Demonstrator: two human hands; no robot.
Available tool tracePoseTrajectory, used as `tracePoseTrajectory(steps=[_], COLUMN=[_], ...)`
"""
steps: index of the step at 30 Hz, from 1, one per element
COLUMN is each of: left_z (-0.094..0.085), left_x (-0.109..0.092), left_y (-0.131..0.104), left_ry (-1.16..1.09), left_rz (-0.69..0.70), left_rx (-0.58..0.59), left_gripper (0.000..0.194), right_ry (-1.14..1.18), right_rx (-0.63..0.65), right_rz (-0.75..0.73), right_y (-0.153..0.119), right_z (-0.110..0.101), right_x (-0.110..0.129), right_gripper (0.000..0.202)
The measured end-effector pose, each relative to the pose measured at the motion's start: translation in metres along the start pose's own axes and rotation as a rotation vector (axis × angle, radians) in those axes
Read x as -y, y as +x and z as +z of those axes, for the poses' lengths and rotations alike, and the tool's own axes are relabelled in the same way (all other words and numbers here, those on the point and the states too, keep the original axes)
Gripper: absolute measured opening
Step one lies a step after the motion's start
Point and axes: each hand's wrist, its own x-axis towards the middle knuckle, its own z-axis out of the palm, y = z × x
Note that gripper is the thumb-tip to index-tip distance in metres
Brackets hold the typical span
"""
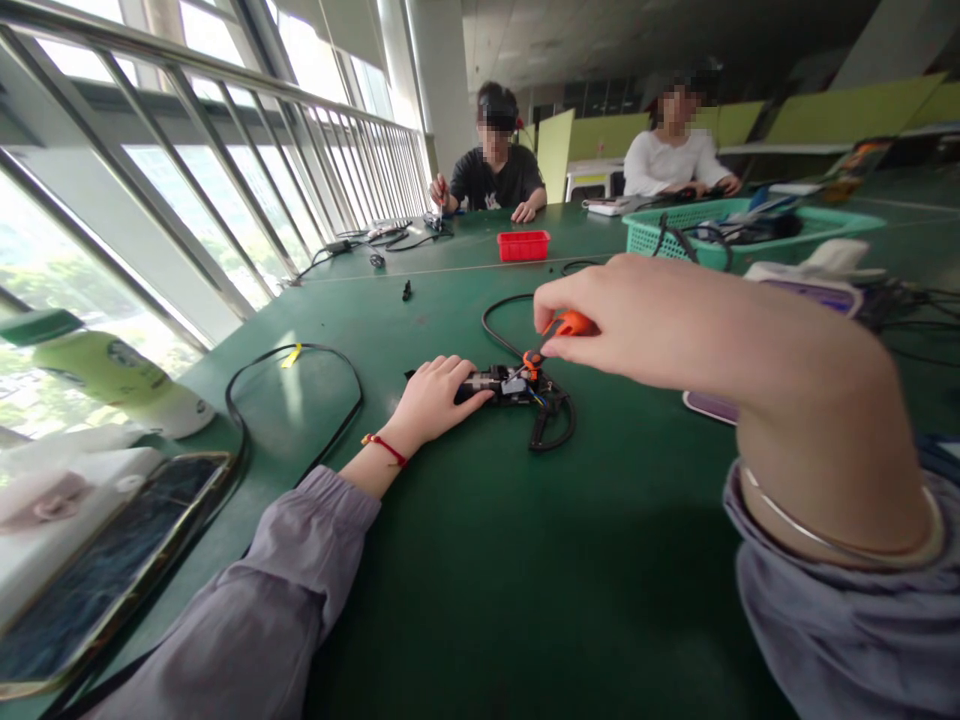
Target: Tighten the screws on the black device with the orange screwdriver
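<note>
My left hand (439, 400) is closed over the left part of a black, opened-up electrical device (510, 384) that lies on the green table (465, 560). Small inner parts and wires show at the device's right end. In my right hand (600, 310) is a screwdriver (571, 324) with an orange and black handle. Its tip points down and left into the device's inner parts; the exact contact point is too small to tell. A black cord (499, 310) curves behind the device, and a black curved piece (553, 435) sits at its right end.
A red tray (523, 246) and a teal basket (825, 222) of tools and cables stand farther back. At left are a bottle (112, 370), a phone (127, 560) and a looped cable (352, 365). Two people (499, 175) sit across the table. A railing (225, 130) runs along the left.
</note>
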Motion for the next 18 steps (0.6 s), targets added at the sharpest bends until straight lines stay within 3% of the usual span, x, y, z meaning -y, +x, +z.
tracePoseTrajectory(steps=[8, 15, 18], left_z=[-0.001, 0.0, 0.0], left_x=[0.001, 0.001, 0.001], left_y=[0.0, -0.001, -0.001], left_ry=[-0.011, -0.016, -0.015], left_rz=[-0.006, -0.005, -0.004], left_rx=[-0.006, -0.004, -0.005], left_gripper=[0.041, 0.042, 0.041], right_ry=[-0.014, -0.017, 0.022], right_rx=[0.125, -0.051, -0.049], right_rz=[0.015, -0.013, 0.023], right_y=[0.001, -0.001, 0.002], right_z=[-0.003, 0.001, 0.002], right_x=[0.008, 0.005, 0.004], right_gripper=[0.031, 0.018, 0.023])
